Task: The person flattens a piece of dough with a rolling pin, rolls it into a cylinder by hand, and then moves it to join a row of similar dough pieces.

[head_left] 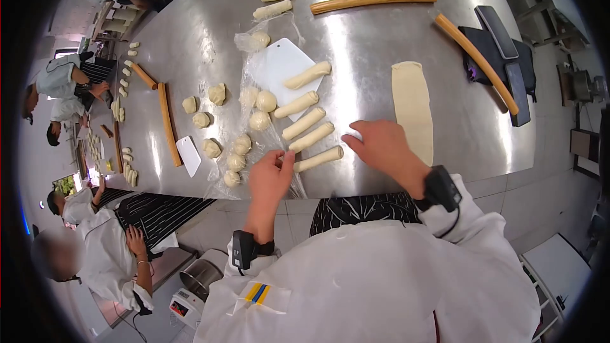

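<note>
My left hand [270,174] is at the near end of the row of dough rolls, its fingers bent and apart beside the left end of the nearest roll [319,159]. My right hand [378,143] hovers right of the rolls with thumb and forefinger spread and nothing between them. Several more rolls [304,123] lie in a column above, the upper ones partly over a white scraper [279,67]. A long flat strip of dough [413,105] lies just right of my right hand. Dough balls [236,162] sit under clear plastic film to the left.
Rolling pins lie at the back [375,1], right [476,60] and left [166,124] of the metal table [356,44]. Dark phones [495,32] rest on black cloth. A small scraper [189,155] and more dough are at left. Several people stand along the table's left side.
</note>
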{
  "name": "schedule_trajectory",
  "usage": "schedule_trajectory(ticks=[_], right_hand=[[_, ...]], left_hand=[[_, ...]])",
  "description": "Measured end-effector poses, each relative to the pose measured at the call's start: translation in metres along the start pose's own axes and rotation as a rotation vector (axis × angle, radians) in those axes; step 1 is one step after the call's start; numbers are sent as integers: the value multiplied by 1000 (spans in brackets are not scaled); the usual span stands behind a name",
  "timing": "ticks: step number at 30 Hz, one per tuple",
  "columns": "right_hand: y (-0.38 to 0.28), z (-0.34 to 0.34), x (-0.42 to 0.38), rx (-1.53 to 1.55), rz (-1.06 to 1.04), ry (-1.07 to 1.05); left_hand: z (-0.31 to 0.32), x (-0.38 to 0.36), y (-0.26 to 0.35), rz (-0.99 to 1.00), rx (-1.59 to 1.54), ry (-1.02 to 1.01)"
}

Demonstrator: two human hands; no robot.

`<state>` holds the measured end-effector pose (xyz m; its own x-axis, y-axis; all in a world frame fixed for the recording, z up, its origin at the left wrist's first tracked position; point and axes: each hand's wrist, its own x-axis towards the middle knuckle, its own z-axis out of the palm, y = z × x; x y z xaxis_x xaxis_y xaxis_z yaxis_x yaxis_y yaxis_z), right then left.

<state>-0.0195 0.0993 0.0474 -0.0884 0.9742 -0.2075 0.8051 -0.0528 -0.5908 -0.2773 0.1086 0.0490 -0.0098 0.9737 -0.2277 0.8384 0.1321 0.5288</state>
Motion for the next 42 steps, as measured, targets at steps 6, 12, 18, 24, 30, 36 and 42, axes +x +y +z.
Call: schedule_trajectory(ticks=[6, 12, 18, 24, 30, 36, 42], right_hand=[[-25, 38, 24, -28, 73, -70], [-28, 36, 26, 137, 142, -14], [-28, 36, 29, 115, 171, -3], [-25, 33, 32, 195, 155, -33], [-39, 28, 56, 109, 143, 25], [-38, 30, 62, 72, 199, 12], [-24, 30, 71, 153, 161, 75]], left_hand=[[13, 7, -1, 45, 97, -105], [10, 16, -11, 84, -20, -99], [15, 19, -17, 174, -57, -102], [11, 25, -25, 212, -93, -83], [-11, 48, -5, 81, -57, -81], [9, 54, -11, 139, 152, -130], [-9, 58, -2, 66, 65, -197]])
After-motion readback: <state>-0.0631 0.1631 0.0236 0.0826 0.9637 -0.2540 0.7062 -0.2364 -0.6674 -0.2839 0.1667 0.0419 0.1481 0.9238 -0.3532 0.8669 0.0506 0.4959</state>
